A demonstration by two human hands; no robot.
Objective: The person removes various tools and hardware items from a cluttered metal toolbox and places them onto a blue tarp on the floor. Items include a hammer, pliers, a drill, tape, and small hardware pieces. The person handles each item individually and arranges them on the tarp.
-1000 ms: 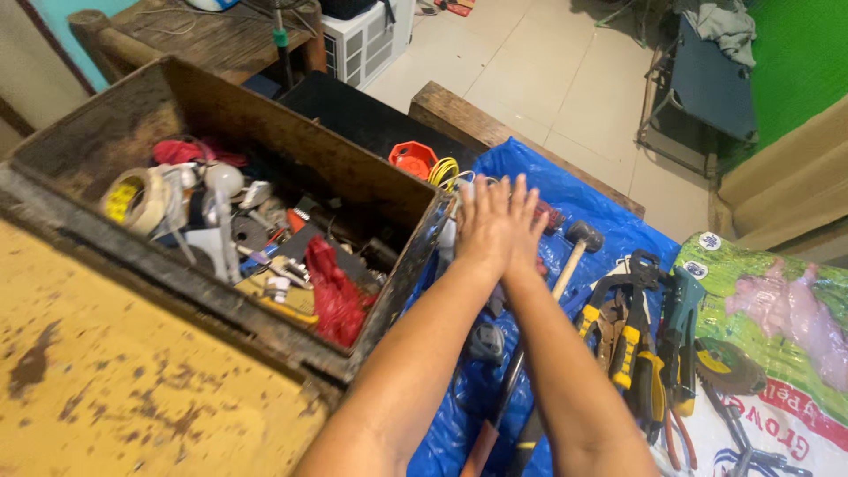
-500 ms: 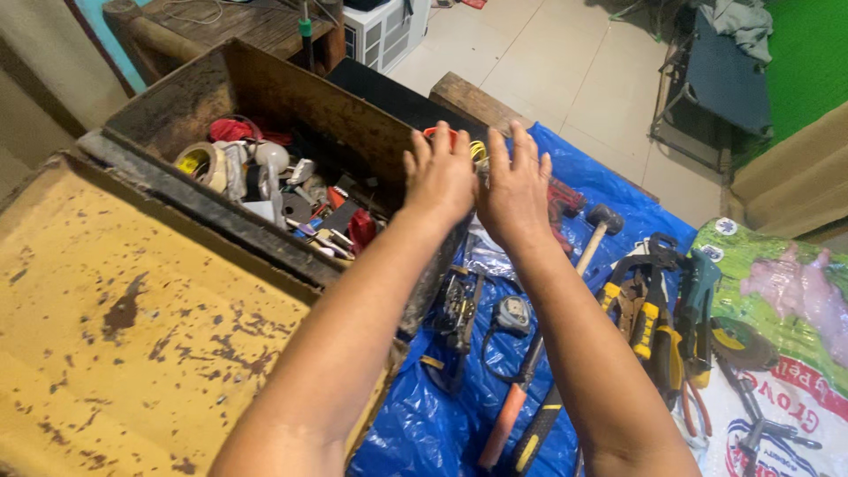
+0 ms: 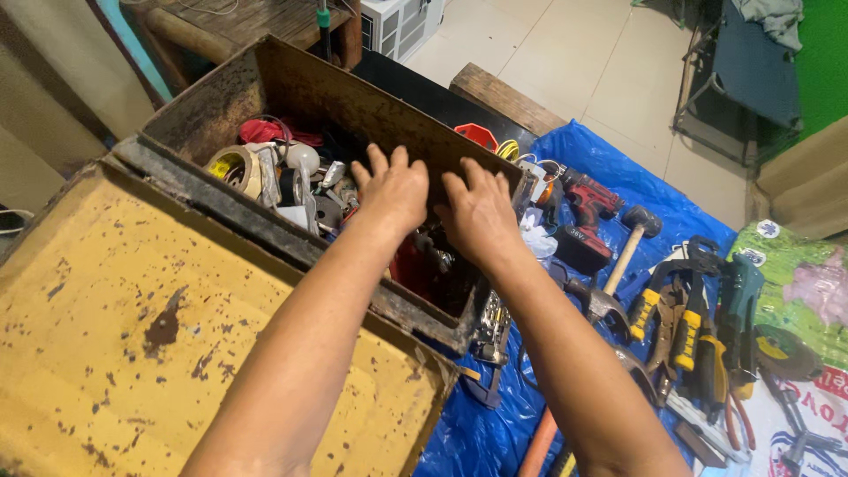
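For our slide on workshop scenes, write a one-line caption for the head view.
Two bare hands, left hand and right hand, hover open over a cluttered rusty toolbox beside tools on a blue tarp.

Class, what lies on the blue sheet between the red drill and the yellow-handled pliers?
In the head view, a hammer lies between the red drill and the yellow-handled pliers on the blue sheet.

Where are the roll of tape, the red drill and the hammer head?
roll of tape (image 3: 233, 168), head view, on its yellowish side.
red drill (image 3: 590, 200), head view, on its body.
hammer head (image 3: 641, 220), head view, on its dark top.
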